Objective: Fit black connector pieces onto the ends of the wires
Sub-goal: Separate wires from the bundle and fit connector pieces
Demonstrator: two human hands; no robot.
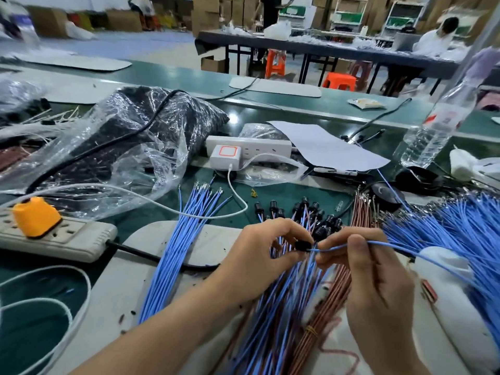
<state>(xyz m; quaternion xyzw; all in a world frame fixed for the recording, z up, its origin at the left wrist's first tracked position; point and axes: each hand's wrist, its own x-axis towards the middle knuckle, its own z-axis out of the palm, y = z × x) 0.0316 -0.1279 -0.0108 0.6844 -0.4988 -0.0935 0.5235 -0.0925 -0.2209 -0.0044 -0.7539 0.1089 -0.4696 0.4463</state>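
Black connector piece (302,245) sits in the left hand (259,255), above the wire bundles at centre of the counter (273,192). Left grip: thumb and fingers pinching the piece by its sides. Right hand (378,280) grip: thumb and forefinger pinching a single blue wire (341,247) just behind its end, and the rest of the wire trails off right. Wire tip meets the connector mouth; can't tell how far in it is.

Handling, judged: the wire is thin, light and floppy. It will likely buckle if pushed from far back, so hold close to the tip, as here. The metal terminal at the end probably bends easily, so feed it straight. The connector looks small, hard and light and may slip or twist, so hold it by the sides and keep the opening free.

Fitted connectors on wires (311,212) lie just beyond the hands. Loose blue wire bundle (178,239) lies left, brown wires (361,209) right of centre and a big blue wire pile (460,223) far right. Clear plastic bag of black parts (135,125) is behind, near the white power strip (251,147).
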